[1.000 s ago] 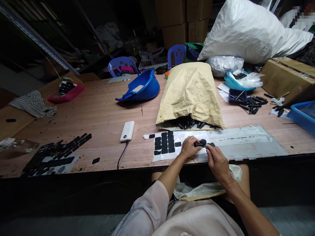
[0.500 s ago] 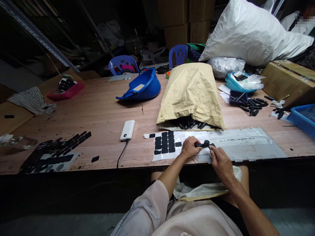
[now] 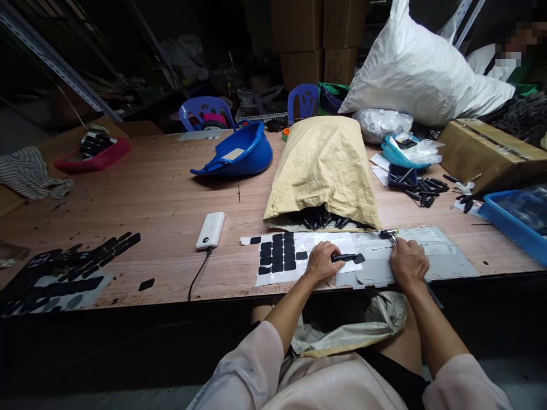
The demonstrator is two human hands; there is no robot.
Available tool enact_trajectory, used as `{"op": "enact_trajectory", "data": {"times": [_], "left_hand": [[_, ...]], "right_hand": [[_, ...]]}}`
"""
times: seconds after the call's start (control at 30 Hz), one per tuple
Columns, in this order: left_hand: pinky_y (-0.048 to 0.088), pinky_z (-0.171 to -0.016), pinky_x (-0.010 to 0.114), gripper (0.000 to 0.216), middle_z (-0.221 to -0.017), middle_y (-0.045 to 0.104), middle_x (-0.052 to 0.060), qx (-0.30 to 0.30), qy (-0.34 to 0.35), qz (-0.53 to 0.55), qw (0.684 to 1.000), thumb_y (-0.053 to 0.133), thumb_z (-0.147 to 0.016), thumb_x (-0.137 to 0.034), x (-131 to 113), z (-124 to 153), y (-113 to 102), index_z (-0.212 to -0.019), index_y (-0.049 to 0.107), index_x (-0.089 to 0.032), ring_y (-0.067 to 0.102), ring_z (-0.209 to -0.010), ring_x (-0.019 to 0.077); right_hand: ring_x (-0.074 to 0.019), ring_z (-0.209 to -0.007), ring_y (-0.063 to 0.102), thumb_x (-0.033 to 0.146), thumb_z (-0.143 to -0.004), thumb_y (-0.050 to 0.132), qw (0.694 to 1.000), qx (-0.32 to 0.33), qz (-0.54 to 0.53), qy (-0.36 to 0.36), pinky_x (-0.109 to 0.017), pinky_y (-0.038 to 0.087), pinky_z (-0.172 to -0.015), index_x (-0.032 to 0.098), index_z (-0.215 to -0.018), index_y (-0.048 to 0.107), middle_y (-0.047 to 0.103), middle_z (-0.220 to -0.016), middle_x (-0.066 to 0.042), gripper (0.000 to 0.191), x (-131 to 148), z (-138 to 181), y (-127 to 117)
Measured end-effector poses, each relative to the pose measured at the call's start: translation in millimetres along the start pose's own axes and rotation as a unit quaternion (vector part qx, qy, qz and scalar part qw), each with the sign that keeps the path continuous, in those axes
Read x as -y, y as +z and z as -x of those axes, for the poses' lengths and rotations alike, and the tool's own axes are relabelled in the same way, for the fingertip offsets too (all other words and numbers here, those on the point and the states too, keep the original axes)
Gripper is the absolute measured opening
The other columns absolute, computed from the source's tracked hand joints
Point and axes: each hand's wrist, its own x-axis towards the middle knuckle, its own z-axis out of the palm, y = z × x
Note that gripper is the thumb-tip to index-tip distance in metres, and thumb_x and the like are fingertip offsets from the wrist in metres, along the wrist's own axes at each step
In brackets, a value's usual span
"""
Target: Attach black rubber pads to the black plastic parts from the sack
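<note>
My left hand (image 3: 323, 259) is closed around a slim black pen-like piece (image 3: 344, 258), which points right, low over the grey sheet. Just beyond its tip a black rounded patch (image 3: 359, 259) lies on that sheet. My right hand (image 3: 409, 261) grips a small hammer (image 3: 388, 234), its dark head with a yellowish end raised above the sheet; the handle's grey end shows below my wrist. Left of my left hand, a white backing sheet (image 3: 273, 279) carries rows of black rounded patches (image 3: 277, 253). The grey sheet (image 3: 455, 267) extends under my right hand.
A yellow sack (image 3: 325, 165) full of black pieces opens towards me. Left of it are a white power bank (image 3: 211, 230) with a cable and a blue basin (image 3: 250, 151). On the right stand a blue tray (image 3: 513, 222), a carton (image 3: 491, 151) and loose black pieces (image 3: 427, 188).
My right hand has moved right with the hammer, away from the black piece. My left hand still holds the piece. The whole view has shifted slightly.
</note>
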Motion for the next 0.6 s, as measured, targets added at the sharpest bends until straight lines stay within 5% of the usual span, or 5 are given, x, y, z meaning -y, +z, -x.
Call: {"op": "enact_trajectory", "data": {"times": [0.4, 0.53, 0.6], "left_hand": [[0.052, -0.090, 0.039, 0.014, -0.093, 0.071, 0.003, -0.003, -0.002, 0.001, 1.000, 0.085, -0.081, -0.024, -0.4, 1.9, -3.3, -0.089, 0.073, -0.023, 0.064, -0.096, 0.0248], [0.053, -0.092, 0.039, 0.012, -0.099, 0.074, 0.007, -0.020, 0.057, 0.045, 0.997, 0.075, -0.094, -0.032, -14.4, 35.6, -2.2, -0.100, 0.073, -0.022, 0.066, -0.098, 0.0252], [0.054, -0.089, 0.036, 0.018, -0.100, 0.075, 0.008, 0.024, 0.105, 0.076, 0.991, 0.067, -0.101, -0.037, -20.9, 65.4, 2.2, -0.109, 0.073, -0.023, 0.068, -0.095, 0.0238]], "right_hand": [[-0.0272, -0.097, 0.058, 0.027, -0.107, 0.041, 1.000, -0.004, 0.022, 0.007, -0.036, 0.032, -0.076, 0.011, -0.127, 0.073, 0.067, -0.113, -0.021, 0.041, 21.6, -17.4, 7.2], [-0.0283, -0.097, 0.057, 0.026, -0.103, 0.046, 1.000, -0.011, 0.017, 0.001, -0.037, 0.034, -0.077, 0.011, -0.126, 0.073, 0.067, -0.111, -0.021, 0.039, 20.1, -16.9, 9.7], [-0.0291, -0.098, 0.057, 0.026, -0.101, 0.048, 1.000, -0.015, 0.013, -0.001, -0.038, 0.036, -0.077, 0.011, -0.127, 0.073, 0.066, -0.112, -0.022, 0.039, 19.3, -16.8, 10.8]]}}
